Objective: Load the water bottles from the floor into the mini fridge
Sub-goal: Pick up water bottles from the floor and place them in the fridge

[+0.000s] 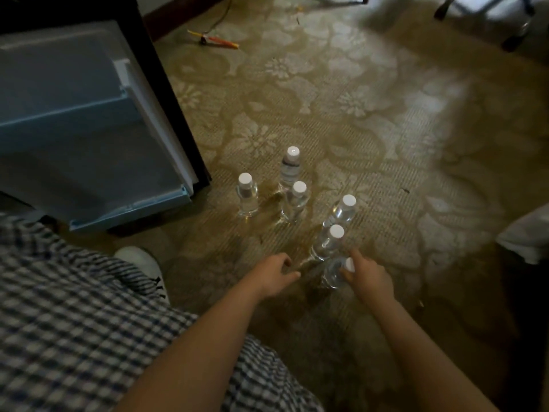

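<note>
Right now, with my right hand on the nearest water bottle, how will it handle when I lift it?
The nearest water bottle looks full, so probably heavy for its size. Tall and narrow on carpet, it likely tips if nudged. Your right hand grips near the cap; smooth plastic may slip.

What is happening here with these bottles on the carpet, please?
A person is by the open mini fridge. Their right hand grips the nearest water bottle near its cap, while the left hand hovers beside it, holding nothing. Five more bottles stand upright on the carpet, not yet loaded.
</note>
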The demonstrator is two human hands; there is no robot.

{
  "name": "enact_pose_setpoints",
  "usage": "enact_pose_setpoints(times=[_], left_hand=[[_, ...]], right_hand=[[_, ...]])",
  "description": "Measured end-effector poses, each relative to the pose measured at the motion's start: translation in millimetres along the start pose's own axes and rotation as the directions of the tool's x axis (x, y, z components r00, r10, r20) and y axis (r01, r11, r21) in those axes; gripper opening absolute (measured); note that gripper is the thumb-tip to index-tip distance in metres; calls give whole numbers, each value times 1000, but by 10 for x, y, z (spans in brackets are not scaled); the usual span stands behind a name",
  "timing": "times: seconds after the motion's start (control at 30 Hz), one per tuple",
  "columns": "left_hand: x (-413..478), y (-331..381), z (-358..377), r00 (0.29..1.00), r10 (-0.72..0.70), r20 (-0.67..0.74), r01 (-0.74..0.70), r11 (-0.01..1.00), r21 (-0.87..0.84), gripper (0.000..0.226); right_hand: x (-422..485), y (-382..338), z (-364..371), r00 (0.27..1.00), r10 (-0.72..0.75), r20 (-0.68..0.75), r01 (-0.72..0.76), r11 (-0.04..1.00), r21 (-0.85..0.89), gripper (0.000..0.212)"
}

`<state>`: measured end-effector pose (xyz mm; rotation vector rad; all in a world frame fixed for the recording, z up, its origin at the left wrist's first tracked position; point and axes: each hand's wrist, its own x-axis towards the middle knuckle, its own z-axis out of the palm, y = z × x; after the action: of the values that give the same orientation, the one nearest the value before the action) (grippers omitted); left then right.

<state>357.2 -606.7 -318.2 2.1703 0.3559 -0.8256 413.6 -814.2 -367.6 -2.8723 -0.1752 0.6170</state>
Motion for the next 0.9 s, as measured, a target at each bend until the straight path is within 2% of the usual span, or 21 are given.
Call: enact_pose_setpoints(times=[0.1,0.23,0.43,0.53,0.6,0.67,0.73,0.87,0.9], left_hand=[[-33,-30,-13,1000,-4,9,5,1000,-4,45],[-106,-41,-29,1000,1,18,-1,1000,2,53],[-285,20,-159,998,52,23,-51,999,-6,74],[-402,69,-317,984,141,-106,-149,986,-68,92],[-482,111,-470,956,202,-211,-242,953,-185,99],[-598,151,-674,924,282,-257,-350,894,-281,91],[-729,174,-884,894,345,-286,-426,851,-307,78],[-1094,147,-1387,803,345,-486,-488,849,-203,62],[-1197,138,-1518,773,335,-539,-492,853,-175,59]], right_hand=[[-23,-34,-13,999,-30,-13,31,999,32,34],[-86,-169,-120,995,-73,-70,85,981,175,30],[-204,-500,-530,951,-296,-90,309,898,314,23],[-306,-791,-868,906,-394,-152,421,810,408,14],[-379,-1017,-1124,876,-427,-223,480,732,484,21],[-416,-1263,-1343,842,-448,-301,537,639,551,19],[-435,-1503,-1528,805,-480,-349,590,578,564,15],[-561,-2065,-1883,698,-581,-418,703,446,554,6],[-608,-2210,-1976,669,-593,-449,730,407,550,10]])
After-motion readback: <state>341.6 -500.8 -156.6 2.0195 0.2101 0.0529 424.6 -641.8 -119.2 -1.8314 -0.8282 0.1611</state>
